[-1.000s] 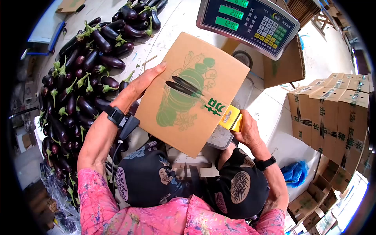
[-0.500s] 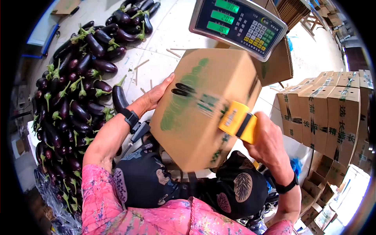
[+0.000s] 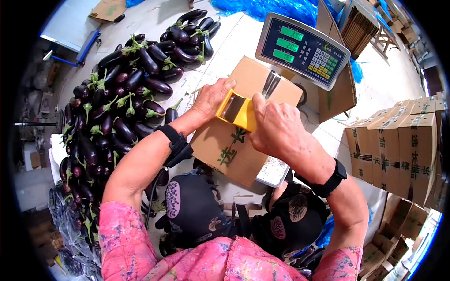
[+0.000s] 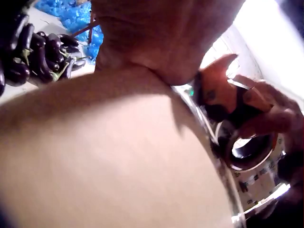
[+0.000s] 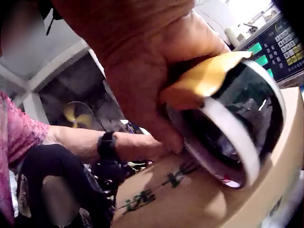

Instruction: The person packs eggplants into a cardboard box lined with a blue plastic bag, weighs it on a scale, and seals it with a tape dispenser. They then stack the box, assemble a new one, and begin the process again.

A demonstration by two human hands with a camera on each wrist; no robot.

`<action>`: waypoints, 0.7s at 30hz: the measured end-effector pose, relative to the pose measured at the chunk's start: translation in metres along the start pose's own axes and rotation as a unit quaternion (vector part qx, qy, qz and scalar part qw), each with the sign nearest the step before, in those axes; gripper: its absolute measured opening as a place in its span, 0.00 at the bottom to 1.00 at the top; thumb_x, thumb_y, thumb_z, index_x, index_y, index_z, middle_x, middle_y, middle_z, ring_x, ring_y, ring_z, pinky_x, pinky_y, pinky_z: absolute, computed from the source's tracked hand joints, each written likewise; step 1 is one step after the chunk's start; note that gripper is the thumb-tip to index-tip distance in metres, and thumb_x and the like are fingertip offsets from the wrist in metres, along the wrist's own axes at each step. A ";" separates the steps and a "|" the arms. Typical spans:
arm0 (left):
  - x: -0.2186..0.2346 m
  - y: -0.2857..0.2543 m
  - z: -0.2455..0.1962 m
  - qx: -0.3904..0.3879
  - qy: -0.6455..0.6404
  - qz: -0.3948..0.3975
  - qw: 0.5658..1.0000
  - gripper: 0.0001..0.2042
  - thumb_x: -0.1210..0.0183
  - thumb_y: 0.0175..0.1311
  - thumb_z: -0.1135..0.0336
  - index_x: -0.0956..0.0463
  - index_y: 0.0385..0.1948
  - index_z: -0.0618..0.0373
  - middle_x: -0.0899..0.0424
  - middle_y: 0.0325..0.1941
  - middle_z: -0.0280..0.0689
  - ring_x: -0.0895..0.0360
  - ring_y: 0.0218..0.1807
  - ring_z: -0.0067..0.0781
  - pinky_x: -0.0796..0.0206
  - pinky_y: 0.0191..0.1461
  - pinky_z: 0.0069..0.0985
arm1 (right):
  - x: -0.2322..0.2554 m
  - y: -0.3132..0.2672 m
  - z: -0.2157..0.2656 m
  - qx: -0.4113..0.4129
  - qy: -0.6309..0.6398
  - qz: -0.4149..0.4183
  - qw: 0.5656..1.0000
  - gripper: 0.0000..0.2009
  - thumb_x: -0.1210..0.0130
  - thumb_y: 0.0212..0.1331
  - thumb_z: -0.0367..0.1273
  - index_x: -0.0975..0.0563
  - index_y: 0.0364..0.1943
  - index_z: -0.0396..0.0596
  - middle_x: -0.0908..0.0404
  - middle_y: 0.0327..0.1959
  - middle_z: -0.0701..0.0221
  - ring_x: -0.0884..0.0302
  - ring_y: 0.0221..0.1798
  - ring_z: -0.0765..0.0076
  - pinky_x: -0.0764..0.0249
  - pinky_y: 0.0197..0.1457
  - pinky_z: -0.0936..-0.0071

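A cardboard box (image 3: 218,150) with green print and a picture of eggplants lies over the metal platform (image 3: 273,171) of a weighing scale. My right hand (image 3: 279,124) grips a yellow tape dispenser (image 3: 247,117) low over the box's upward face. In the right wrist view, the dispenser's tape roll (image 5: 237,128) is close to the cardboard. My left hand (image 3: 211,99) rests against the box's left edge, right beside the dispenser. Part of the left hand's fingers is hidden. The left wrist view is mostly filled by the pale carton side (image 4: 109,156).
A big heap of eggplants (image 3: 126,93) covers the floor on the left. The scale's display (image 3: 302,51) stands behind the box, near an upright cardboard sheet (image 3: 335,89). Printed cartons (image 3: 389,145) are stacked at right. Blue plastic (image 3: 272,9) lies at the back.
The box has turned, bringing a different printed face upward. My right hand carried the dispenser from the box's right side up and left across it, close to my left hand. The scale's numbers have changed.
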State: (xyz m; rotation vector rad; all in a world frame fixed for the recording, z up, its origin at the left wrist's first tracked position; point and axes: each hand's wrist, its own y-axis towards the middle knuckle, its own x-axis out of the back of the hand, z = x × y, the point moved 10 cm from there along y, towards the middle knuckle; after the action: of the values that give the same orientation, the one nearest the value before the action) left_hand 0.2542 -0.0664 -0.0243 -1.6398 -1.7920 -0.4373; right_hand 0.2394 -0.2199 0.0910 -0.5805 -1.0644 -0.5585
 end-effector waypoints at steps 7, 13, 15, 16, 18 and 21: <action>0.015 -0.006 -0.008 -0.068 0.174 -0.088 0.978 0.23 0.59 0.75 0.44 0.23 0.48 0.52 0.17 0.33 0.59 0.20 0.41 0.68 0.29 0.49 0.56 | 0.003 -0.040 -0.030 -0.007 -0.027 -0.017 0.999 0.17 0.37 0.48 0.30 0.30 0.39 0.39 0.19 0.29 0.50 0.17 0.31 0.40 0.21 0.35 0.51; 0.004 0.003 0.005 -0.014 0.142 -0.070 0.987 0.25 0.59 0.75 0.42 0.22 0.45 0.53 0.17 0.35 0.59 0.21 0.43 0.69 0.30 0.49 0.56 | -0.024 -0.085 -0.087 -0.018 -0.001 -0.032 0.999 0.21 0.36 0.55 0.39 0.34 0.42 0.42 0.21 0.29 0.51 0.19 0.32 0.40 0.23 0.34 0.50; 0.004 0.007 0.009 -0.042 0.151 -0.079 0.985 0.25 0.60 0.75 0.42 0.22 0.45 0.54 0.17 0.35 0.59 0.21 0.44 0.69 0.30 0.49 0.56 | -0.034 -0.095 -0.101 -0.020 0.025 -0.044 0.998 0.22 0.35 0.55 0.41 0.35 0.42 0.43 0.22 0.31 0.52 0.20 0.34 0.40 0.24 0.35 0.50; 0.004 0.007 0.013 -0.027 0.150 -0.072 0.986 0.26 0.62 0.75 0.42 0.21 0.46 0.54 0.17 0.36 0.59 0.21 0.44 0.69 0.31 0.49 0.57 | -0.039 -0.099 -0.105 -0.020 0.036 -0.050 0.998 0.23 0.35 0.54 0.40 0.35 0.42 0.43 0.22 0.32 0.52 0.20 0.35 0.40 0.24 0.35 0.51; 0.004 0.006 0.015 -0.022 0.152 -0.062 0.986 0.27 0.62 0.75 0.41 0.21 0.45 0.54 0.17 0.35 0.58 0.22 0.44 0.69 0.31 0.49 0.57 | -0.049 -0.107 -0.113 -0.020 0.051 -0.060 0.997 0.23 0.33 0.52 0.40 0.35 0.41 0.43 0.22 0.33 0.52 0.21 0.36 0.41 0.24 0.36 0.52; 0.007 0.008 0.015 -0.019 0.157 -0.064 0.985 0.28 0.62 0.75 0.41 0.20 0.44 0.55 0.17 0.35 0.58 0.22 0.43 0.69 0.31 0.50 0.56 | -0.063 -0.125 -0.136 -0.046 0.071 -0.068 0.994 0.23 0.33 0.51 0.39 0.34 0.41 0.42 0.23 0.33 0.54 0.21 0.36 0.41 0.24 0.37 0.53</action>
State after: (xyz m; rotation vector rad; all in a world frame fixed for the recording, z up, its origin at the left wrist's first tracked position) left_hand 0.2581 -0.0506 -0.0318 -1.3948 -1.6625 -0.7477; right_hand 0.2175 -0.3931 0.0044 -0.5425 -0.9514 -0.7604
